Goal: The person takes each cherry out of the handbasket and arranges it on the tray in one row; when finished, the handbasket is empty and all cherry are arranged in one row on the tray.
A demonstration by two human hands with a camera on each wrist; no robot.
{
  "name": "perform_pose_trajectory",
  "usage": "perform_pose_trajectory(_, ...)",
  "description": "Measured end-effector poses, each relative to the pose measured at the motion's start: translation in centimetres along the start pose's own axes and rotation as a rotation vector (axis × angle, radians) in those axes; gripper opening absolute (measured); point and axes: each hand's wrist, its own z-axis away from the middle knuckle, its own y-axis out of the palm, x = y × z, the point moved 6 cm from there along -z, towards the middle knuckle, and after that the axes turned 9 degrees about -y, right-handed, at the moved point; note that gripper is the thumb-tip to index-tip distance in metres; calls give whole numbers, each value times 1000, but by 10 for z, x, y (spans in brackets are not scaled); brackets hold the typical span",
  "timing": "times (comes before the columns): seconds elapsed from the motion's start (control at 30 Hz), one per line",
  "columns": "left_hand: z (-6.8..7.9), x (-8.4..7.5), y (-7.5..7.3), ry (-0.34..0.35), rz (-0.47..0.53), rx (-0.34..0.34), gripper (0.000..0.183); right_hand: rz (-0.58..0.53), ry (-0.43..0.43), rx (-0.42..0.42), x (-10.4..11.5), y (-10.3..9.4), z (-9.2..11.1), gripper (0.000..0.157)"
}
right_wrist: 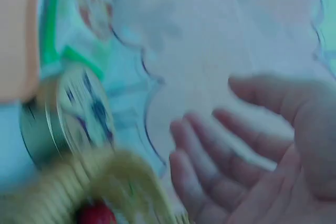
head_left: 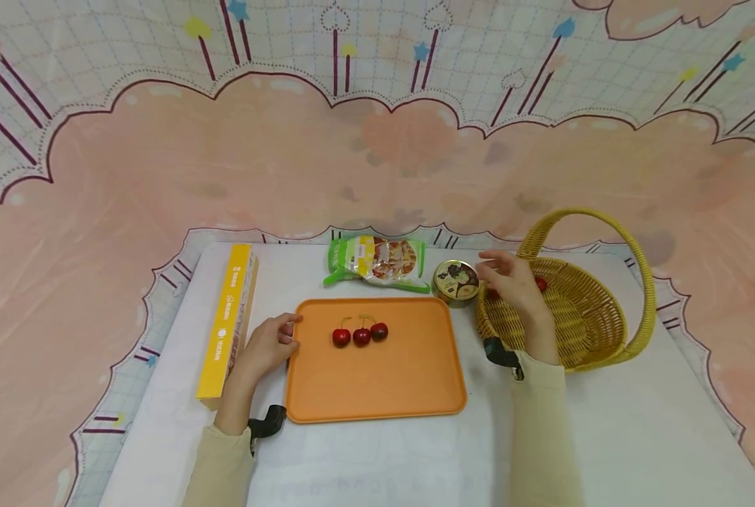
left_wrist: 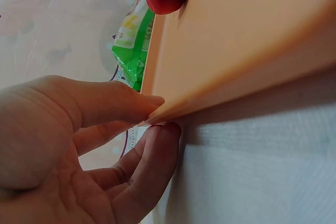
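Note:
My left hand (head_left: pixel 270 345) pinches the left rim of an orange tray (head_left: pixel 377 394). In the left wrist view the thumb lies on the rim and the fingertips are under it. Three dark red cherries (head_left: pixel 341 337) with stems sit together on the tray's upper middle. My right hand (head_left: pixel 512 282) is over the left side of a yellow wicker basket (head_left: pixel 596 296), its fingers spread and holding nothing. Red cherries (head_left: pixel 540 284) lie inside the basket, partly hidden by that hand. The right wrist view is blurred and shows one red cherry (right_wrist: pixel 96 213) behind the basket rim.
A round tin (head_left: pixel 456 282) stands between tray and basket. Behind the tray lies a green and white snack bag (head_left: pixel 377 262). To the left is a long yellow box (head_left: pixel 228 324). The basket's handle (head_left: pixel 646 303) arches up on its right side.

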Motion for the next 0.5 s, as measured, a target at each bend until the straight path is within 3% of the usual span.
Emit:
perform_pose_trajectory(0.13, 0, 1, 0, 18, 7, -5, 47, 31, 138, -93, -23, -30, 6, 43)
perform_pose_trajectory(0.27, 0, 1, 2, 24, 11, -3, 46, 53, 284, -107, -47, -44, 11, 45)
perform_pose_trajectory(0.5, 0, 2, 3, 3, 21, 12, 46, 42, 356, -90, -69, -53, 10, 50)
